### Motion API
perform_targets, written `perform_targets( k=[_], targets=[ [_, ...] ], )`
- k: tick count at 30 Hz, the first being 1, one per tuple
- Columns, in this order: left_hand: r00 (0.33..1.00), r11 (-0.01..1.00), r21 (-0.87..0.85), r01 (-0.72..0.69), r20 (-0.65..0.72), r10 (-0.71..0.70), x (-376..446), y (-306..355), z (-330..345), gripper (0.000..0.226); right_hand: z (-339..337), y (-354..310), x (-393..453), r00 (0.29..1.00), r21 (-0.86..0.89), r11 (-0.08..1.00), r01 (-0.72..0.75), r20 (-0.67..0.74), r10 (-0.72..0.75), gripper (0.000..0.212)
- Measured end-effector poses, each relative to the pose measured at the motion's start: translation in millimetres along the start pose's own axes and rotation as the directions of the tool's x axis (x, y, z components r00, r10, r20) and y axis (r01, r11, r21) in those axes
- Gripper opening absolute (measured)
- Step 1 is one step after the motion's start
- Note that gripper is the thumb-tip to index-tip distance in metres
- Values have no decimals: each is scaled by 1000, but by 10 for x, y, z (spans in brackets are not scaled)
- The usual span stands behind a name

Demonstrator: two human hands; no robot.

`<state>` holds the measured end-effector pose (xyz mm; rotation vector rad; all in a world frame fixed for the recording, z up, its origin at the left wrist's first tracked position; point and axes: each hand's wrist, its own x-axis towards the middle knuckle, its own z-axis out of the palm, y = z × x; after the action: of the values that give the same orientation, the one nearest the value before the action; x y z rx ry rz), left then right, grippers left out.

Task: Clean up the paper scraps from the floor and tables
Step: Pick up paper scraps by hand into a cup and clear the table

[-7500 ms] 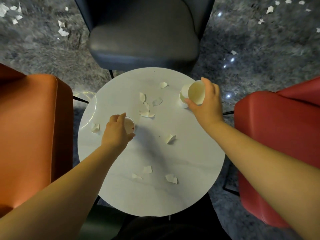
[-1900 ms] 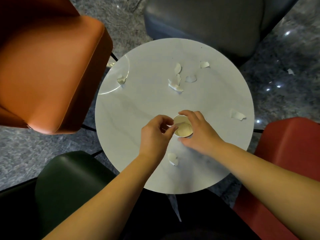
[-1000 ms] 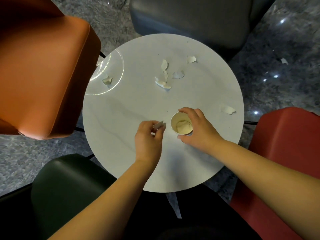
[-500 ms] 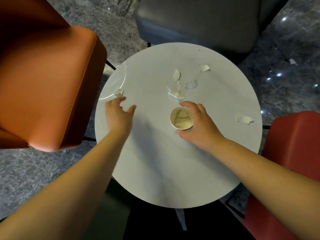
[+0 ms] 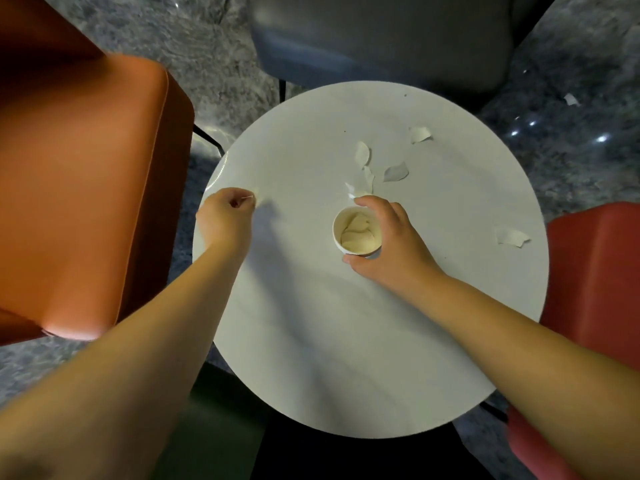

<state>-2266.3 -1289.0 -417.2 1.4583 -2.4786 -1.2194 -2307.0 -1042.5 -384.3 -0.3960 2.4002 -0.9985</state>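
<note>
Round white surface, centre frame, ringed by an orange chair at left, a grey chair at top and a red chair at right; marbled floor between them.

Right hand, centre right, fingers and thumb curled round a paper cup standing upright on the surface. Cup holds scraps already; how full, hard to tell.

Left hand, at the surface's left edge, fingers closed in a pinch on a small paper scrap. Only a sliver of it shows.

Loose scraps left: a cluster just above the cup, one further up, one near the right edge, one on the floor at upper right.

Risks, as judged:
- Pinched scrap sits right at the rim. A weak pinch on so thin a piece, and it likely slides off onto the floor beside the orange chair.
- Cup is light. A knock from the left hand on the way in could tip it and spill the contents.
- Right hand's fingertips lie close to the nearest scrap of the cluster; shifting the cup may sweep pieces outward.
- Curled scraps could spring back out of the cup if dropped from height.
</note>
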Motion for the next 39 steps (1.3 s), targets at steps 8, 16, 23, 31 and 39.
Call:
perform_targets(
  k=[8, 16, 23, 31, 39],
  targets=[
    [900, 928, -298, -223, 302, 313, -902, 602, 85, 19, 93, -67, 24, 998, 36, 998, -49, -33, 50, 81],
    [933, 982, -123, -146, 312, 178, -505, 638, 421, 20, -9, 70, 13, 988, 63, 994, -87, -119, 95, 83],
    [929, 982, 29, -187, 329, 167, -299, 806, 963, 46, -227, 208, -13, 973, 90, 990, -111, -193, 126, 85],
    [934, 982, 98, -162, 336, 120, -365, 838, 1066, 19, -496, 436, -59, 955, 91, 984, -155, -242, 173, 82],
    [960, 969, -239, -64, 251, 125, -714, 1078, 776, 10, -655, 551, -67, 943, 63, 979, -194, -263, 204, 81]
  ],
)
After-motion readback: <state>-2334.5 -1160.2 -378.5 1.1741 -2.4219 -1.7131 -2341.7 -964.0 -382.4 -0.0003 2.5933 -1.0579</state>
